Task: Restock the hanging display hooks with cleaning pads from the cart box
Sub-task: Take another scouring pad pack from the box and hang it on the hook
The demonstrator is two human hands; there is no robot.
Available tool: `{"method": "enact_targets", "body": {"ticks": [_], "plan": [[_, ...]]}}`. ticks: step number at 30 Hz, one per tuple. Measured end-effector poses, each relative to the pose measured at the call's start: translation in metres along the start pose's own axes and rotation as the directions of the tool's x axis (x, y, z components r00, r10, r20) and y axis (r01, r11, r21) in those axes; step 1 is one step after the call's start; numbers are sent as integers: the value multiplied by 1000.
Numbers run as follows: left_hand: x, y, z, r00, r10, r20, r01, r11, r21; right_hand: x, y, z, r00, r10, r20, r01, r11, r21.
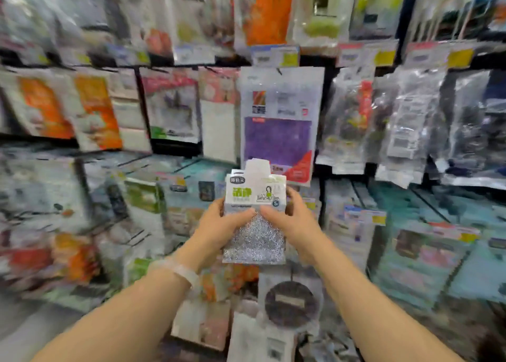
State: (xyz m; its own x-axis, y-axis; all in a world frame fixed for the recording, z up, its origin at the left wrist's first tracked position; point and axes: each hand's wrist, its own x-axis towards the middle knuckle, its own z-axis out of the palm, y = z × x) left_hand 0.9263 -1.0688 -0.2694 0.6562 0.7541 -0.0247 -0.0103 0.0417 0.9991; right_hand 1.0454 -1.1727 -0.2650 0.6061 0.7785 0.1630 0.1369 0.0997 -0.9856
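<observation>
A pack of silvery cleaning pads (254,241) with a white and green card header is held upright at the middle of the view, in front of the display wall. My left hand (219,224) grips its left side, thumb across the front. My right hand (290,222) grips its right side, thumb also on the front. The thumbs nearly meet below the header. Just behind and above the pack hangs a purple cloth pack (278,140). The hooks themselves are hidden behind the hanging goods. The cart box is out of view.
Rows of hanging packets fill the wall: orange packs (95,109) at left, clear bags (405,123) at right. Price tags (273,55) line the rails. A round dark pad pack (291,304) hangs below my hands. The whole background is motion-blurred.
</observation>
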Motion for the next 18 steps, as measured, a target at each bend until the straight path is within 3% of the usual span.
{"method": "enact_targets", "body": {"ticks": [8,18], "plan": [[11,41,-214,969,89,-233,-96,995,-22,73,-30,215,970,-78,232,76,997,17],[81,112,-357,898,244,-366,-261,965,2,177,-89,362,901,-288,324,287,956,51]]}}
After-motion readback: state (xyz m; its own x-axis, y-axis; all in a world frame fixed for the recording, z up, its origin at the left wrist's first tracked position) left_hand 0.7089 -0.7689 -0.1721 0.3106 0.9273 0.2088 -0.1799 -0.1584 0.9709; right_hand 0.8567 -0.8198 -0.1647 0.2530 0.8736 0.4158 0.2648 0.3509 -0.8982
